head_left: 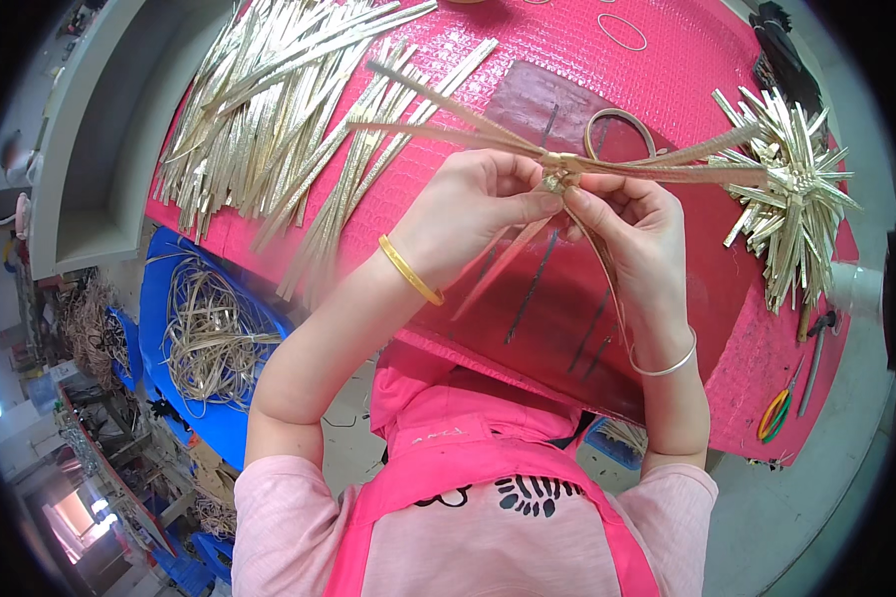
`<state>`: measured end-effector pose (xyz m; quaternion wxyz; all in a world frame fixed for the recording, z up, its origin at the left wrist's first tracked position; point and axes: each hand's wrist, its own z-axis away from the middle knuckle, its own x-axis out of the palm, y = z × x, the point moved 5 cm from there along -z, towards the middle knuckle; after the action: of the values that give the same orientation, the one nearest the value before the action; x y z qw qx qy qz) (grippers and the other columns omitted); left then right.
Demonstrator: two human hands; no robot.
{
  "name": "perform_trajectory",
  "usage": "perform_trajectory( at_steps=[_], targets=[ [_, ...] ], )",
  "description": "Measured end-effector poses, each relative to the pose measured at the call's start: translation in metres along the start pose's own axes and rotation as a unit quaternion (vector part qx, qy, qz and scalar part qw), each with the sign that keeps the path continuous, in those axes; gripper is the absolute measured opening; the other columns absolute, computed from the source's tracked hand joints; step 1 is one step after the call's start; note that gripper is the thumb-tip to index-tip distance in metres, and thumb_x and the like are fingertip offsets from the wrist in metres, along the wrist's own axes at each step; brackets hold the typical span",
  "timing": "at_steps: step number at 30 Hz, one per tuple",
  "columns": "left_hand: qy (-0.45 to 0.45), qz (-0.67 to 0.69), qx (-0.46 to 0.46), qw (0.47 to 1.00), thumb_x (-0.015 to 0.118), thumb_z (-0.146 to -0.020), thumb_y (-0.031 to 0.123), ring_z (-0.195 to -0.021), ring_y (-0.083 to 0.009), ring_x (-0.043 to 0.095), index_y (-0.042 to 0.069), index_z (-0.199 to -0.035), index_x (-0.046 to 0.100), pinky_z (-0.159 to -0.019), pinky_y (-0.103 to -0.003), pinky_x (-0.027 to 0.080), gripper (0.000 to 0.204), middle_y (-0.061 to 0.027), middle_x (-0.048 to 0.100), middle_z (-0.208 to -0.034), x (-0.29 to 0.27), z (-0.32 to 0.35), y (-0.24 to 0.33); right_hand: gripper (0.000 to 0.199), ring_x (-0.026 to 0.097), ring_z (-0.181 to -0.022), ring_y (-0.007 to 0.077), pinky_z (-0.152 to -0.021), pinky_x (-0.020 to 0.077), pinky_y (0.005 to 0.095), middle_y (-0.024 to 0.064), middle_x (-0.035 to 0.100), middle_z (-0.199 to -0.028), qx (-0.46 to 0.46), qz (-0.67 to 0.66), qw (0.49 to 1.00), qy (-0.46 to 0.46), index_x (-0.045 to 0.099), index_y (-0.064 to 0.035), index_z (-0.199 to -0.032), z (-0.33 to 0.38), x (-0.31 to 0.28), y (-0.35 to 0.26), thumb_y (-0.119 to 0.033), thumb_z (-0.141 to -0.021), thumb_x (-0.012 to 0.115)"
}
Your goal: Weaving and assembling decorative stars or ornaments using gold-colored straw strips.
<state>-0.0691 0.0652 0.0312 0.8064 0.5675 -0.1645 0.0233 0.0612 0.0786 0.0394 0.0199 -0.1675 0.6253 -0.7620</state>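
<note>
Two hands meet over a pink worktop (pixel 667 60); the left hand (pixel 468 204) and the right hand (pixel 632 224) both pinch one small knot (pixel 560 179) where gold strips (pixel 448 124) cross; the fingers of each hand are curled tight around that knot, so both hands are closed on it; about four long strip ends stick out to the left and up, one bunch runs to the right, and a few ends hang down under the hands; the knot is held in the air just above a dark red patch (pixel 538 99) on the worktop; each wrist has one bangle, a gold one (pixel 409 269) on the left and a silver one (pixel 664 366) on the right; one spiky gold star (pixel 791 194) lies at the right edge; a big heap of loose strips (pixel 259 99), too many to count, lies at the left; two thin rings (pixel 622 32) lie at the top; a blue bin (pixel 184 338) below holds a tangle of strips.
</note>
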Motion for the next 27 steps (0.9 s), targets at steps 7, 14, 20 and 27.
perform_trajectory(
  at_steps=[7,14,20,27],
  targets=[
    [0.015,-0.054,-0.020,0.998,0.057,-0.075,0.009,-0.053,-0.0073,0.052,-0.005,-0.084,0.055,-0.047,-0.017,0.042,0.016,-0.0050,0.056,-0.065,0.002,0.007,0.009,0.016,0.053,-0.061,0.0070,-0.050,0.0436,0.0170,0.0072,0.058,-0.074,-0.003,0.013,1.000,-0.024,0.056,0.0048,-0.087,-0.002,-0.004,0.000,-0.004,-0.074,0.058],
    [0.047,-0.049,-0.022,0.997,0.058,-0.075,0.007,-0.048,-0.0078,0.051,-0.005,-0.078,0.057,-0.044,-0.018,0.042,0.013,-0.0050,0.056,-0.060,0.006,0.010,0.004,0.017,0.051,-0.062,0.0063,-0.055,0.0411,0.0192,0.0016,0.057,-0.070,-0.170,0.207,0.963,0.016,0.057,0.0035,-0.084,-0.001,0.000,-0.020,-0.012,-0.077,0.056],
    [-0.029,-0.125,0.106,0.986,0.060,-0.072,0.005,-0.055,-0.0075,0.053,-0.004,-0.081,0.058,-0.048,-0.019,0.043,0.013,-0.0041,0.057,-0.064,0.008,0.014,0.015,0.018,0.050,-0.068,0.0043,-0.064,0.0393,0.0191,0.0001,0.056,-0.075,0.152,-0.085,0.978,-0.111,0.056,0.0012,-0.082,-0.009,0.002,0.005,-0.017,-0.078,0.055],
    [0.060,-0.322,0.272,0.905,0.061,-0.066,0.003,-0.051,-0.0141,0.054,-0.002,-0.076,0.057,-0.046,-0.023,0.042,0.012,-0.0085,0.054,-0.060,0.004,0.021,0.023,0.019,0.052,-0.067,0.0083,-0.061,0.0416,0.0205,0.0042,0.057,-0.076,0.079,0.110,0.971,-0.195,0.056,0.0034,-0.085,-0.007,-0.005,-0.008,-0.010,-0.073,0.060]
  ],
)
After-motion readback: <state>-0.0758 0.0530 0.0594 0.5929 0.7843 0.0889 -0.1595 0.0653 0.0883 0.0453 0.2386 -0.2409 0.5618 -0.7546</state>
